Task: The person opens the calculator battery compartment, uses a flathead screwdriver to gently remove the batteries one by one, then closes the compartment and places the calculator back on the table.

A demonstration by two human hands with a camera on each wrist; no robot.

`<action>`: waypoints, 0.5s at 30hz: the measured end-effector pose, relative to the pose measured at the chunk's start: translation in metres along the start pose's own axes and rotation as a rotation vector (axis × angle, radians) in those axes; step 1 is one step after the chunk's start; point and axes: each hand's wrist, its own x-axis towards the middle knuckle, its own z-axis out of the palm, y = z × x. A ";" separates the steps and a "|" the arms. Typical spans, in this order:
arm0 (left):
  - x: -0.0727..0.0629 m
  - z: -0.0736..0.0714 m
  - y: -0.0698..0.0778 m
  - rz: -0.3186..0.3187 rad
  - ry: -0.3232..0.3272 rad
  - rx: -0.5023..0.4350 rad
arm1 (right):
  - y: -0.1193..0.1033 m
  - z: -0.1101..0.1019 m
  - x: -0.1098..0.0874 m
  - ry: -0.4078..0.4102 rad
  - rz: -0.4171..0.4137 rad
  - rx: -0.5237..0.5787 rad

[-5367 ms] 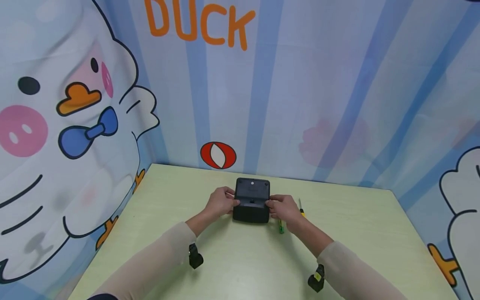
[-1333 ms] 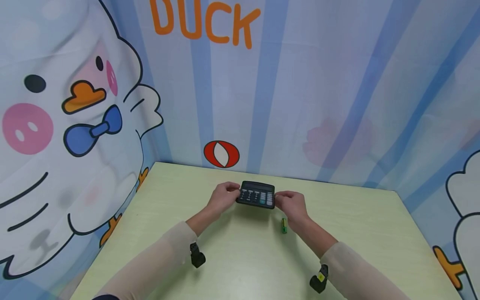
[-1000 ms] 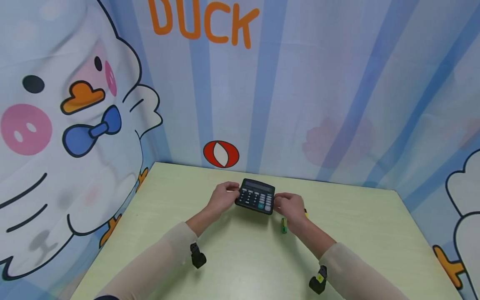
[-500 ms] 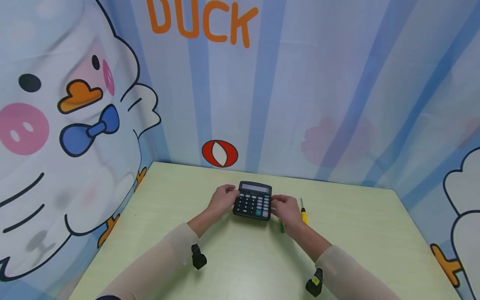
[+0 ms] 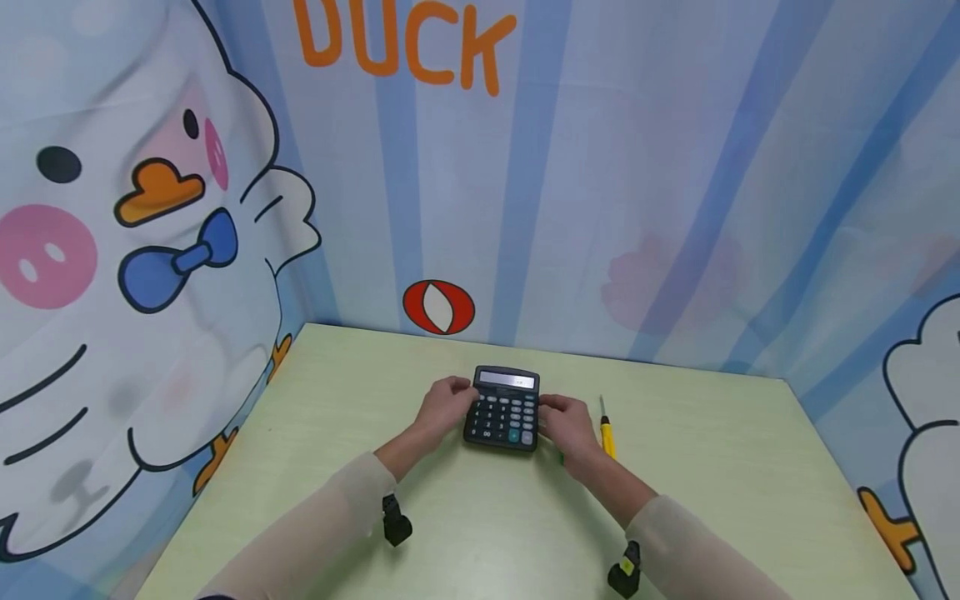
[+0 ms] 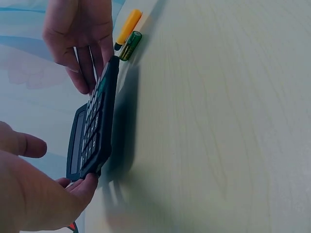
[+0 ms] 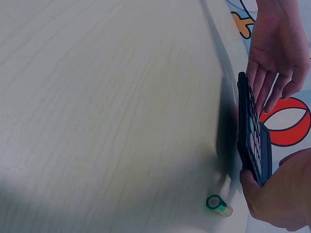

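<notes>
A black calculator (image 5: 501,417), keys and pale display facing up, is held between my two hands a little above the table, its shadow beneath it in both wrist views. My left hand (image 5: 444,408) holds its left edge; in the left wrist view the fingers (image 6: 83,190) lie under the edge and the thumb is raised off the face. My right hand (image 5: 567,425) supports the right edge, fingertips at the side. Beside the right hand lies a green battery (image 7: 218,206), mostly hidden in the head view. Right of that hand is a screwdriver (image 5: 607,435) with a yellow handle.
The pale wooden table (image 5: 720,475) ends at a blue striped curtain (image 5: 675,167) printed with ducks and lettering. A small black camera hangs at each wrist, the left one (image 5: 396,523) and the right one (image 5: 624,570).
Earlier the calculator's dark back faced up. Both hands have turned it over, so keys and display now show, and then brought it lower and nearer. The screwdriver has come into fuller view.
</notes>
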 end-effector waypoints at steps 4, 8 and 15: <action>0.000 0.003 -0.002 0.004 0.001 0.024 | 0.002 0.001 0.001 0.007 0.001 -0.025; 0.000 0.005 -0.004 -0.006 0.006 0.043 | 0.005 0.002 0.001 0.009 -0.002 -0.048; 0.000 0.006 -0.004 -0.008 0.017 0.047 | 0.008 0.004 0.001 0.000 -0.014 -0.063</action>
